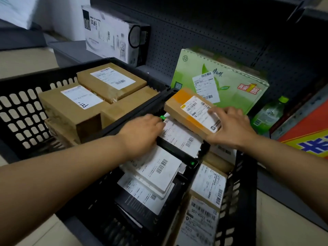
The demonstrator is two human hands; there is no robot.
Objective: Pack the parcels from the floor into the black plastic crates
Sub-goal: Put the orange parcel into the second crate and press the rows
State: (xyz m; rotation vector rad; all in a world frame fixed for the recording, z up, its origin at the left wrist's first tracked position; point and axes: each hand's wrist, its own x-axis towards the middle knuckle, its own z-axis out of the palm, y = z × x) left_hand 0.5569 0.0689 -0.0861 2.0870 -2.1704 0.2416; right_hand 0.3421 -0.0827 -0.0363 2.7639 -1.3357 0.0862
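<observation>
Head view: the right hand [230, 127] lies with spread, nearly straight fingers on a brown parcel [192, 112], which rests tilted at the far end of the near crate [245, 192]. The left hand [142, 134] has curled fingers on a white parcel [179, 135] just below it (how firmly it holds, I cannot tell). More labelled parcels fill this crate. The far crate [21, 110] on the left holds brown boxes [71, 107]. A green carton [220, 82] stands behind.
</observation>
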